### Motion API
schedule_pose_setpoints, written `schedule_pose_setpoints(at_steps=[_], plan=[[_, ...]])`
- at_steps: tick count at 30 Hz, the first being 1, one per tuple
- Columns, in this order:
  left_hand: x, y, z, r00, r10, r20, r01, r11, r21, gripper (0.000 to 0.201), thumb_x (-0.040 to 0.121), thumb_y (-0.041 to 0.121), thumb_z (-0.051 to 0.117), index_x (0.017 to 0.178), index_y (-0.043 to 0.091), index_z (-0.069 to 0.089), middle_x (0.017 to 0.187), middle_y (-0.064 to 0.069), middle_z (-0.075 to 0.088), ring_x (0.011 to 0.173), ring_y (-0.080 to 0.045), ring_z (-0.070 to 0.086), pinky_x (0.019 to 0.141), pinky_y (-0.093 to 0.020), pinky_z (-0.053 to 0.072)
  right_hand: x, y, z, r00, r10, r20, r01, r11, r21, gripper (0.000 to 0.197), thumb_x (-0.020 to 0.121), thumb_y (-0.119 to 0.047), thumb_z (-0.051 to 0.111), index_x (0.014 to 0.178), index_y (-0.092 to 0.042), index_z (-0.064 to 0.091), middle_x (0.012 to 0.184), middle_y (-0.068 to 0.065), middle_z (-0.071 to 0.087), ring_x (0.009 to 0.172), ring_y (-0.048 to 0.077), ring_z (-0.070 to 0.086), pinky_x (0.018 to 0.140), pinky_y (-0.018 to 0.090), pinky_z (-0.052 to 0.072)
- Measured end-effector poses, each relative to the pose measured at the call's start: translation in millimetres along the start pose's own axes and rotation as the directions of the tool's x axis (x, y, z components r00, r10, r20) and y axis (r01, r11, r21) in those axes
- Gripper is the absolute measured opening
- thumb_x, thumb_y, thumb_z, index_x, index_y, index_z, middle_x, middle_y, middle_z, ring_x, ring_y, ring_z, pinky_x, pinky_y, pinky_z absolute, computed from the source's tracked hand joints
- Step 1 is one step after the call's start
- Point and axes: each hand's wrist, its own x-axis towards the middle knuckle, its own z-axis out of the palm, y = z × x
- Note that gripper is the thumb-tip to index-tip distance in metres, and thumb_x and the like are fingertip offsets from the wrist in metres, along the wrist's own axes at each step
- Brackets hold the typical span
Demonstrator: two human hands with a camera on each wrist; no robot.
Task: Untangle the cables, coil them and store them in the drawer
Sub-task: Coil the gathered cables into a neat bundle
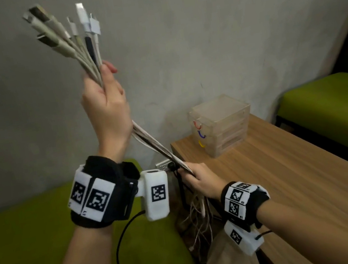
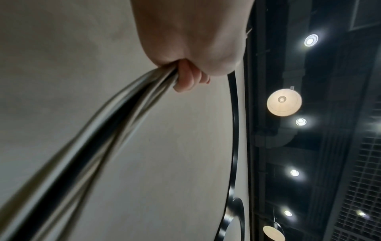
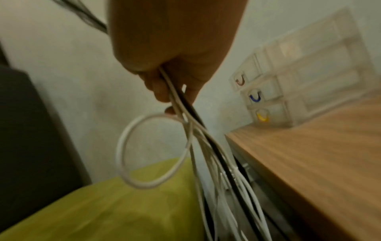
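Observation:
My left hand [image 1: 105, 97] is raised high and grips a bundle of white cables and one black cable [image 1: 88, 54] just below their plugs, which fan out above the fist. The bundle [image 2: 115, 114] runs taut down to my right hand [image 1: 196, 180], which grips the same cables [image 3: 185, 117] beside the table's left end. Below that hand the loose ends [image 3: 226, 187] hang in a tangle, with one white loop [image 3: 123, 146] sticking out. A clear three-drawer unit [image 1: 222, 123] with red, blue and yellow handles stands shut at the table's far corner.
The wooden table [image 1: 303, 179] stretches along the right. Green cushioned seats lie at the lower left [image 1: 15, 250] and far right [image 1: 335, 100]. A wall socket [image 1: 163, 164] with a black plug sits behind the right hand. A grey wall fills the background.

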Motion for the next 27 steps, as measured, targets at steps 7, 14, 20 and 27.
schedule_pose_setpoints(at_steps=[7,14,20,27], plan=[[-31.8,-19.8,-6.9,0.884,-0.164,0.439,-0.126,0.82,0.559,0.032,0.082,0.044,0.055,0.073,0.014,0.05,0.054,0.006,0.044,0.053,-0.014,0.037,0.053,-0.031,0.025,18.7,-13.6,-33.9,0.998,0.054,-0.029,-0.058,0.988,-0.144,0.016,0.084,-0.014,0.056,0.068,-0.017,0.055,0.07,0.011,0.057,0.071,0.025,0.051,0.065,0.032,0.036],[-56.4,-39.7,6.3,0.477,-0.573,0.666,-0.102,0.717,0.69,0.027,0.06,0.036,0.07,0.063,0.021,0.048,0.06,0.005,0.051,0.059,-0.014,0.047,0.051,-0.024,0.033,28.5,-27.8,-47.1,0.995,-0.086,-0.057,0.077,0.985,-0.152,0.024,0.076,-0.01,0.064,0.099,-0.012,0.071,0.104,0.01,0.07,0.102,0.019,0.061,0.077,0.018,0.041],[-55.4,-46.5,5.9,0.495,-0.544,0.678,-0.249,0.659,0.71,0.028,0.063,0.031,0.071,0.064,0.016,0.047,0.061,0.002,0.049,0.06,-0.02,0.048,0.052,-0.031,0.035,24.6,-23.4,-50.6,0.992,-0.122,-0.039,0.113,0.976,-0.188,0.013,0.079,-0.012,0.064,0.081,0.001,0.067,0.082,0.015,0.068,0.078,0.023,0.061,0.066,0.031,0.046],[-54.6,-44.9,8.5,0.744,-0.339,0.576,-0.08,0.81,0.581,0.038,0.064,0.024,0.065,0.048,0.02,0.031,0.044,0.005,0.033,0.044,-0.012,0.028,0.048,-0.029,0.026,22.2,-8.3,-53.8,0.967,-0.048,-0.251,0.061,0.997,0.043,0.02,0.089,-0.018,0.058,0.083,0.0,0.063,0.07,0.009,0.061,0.06,0.016,0.053,0.058,0.027,0.041]])
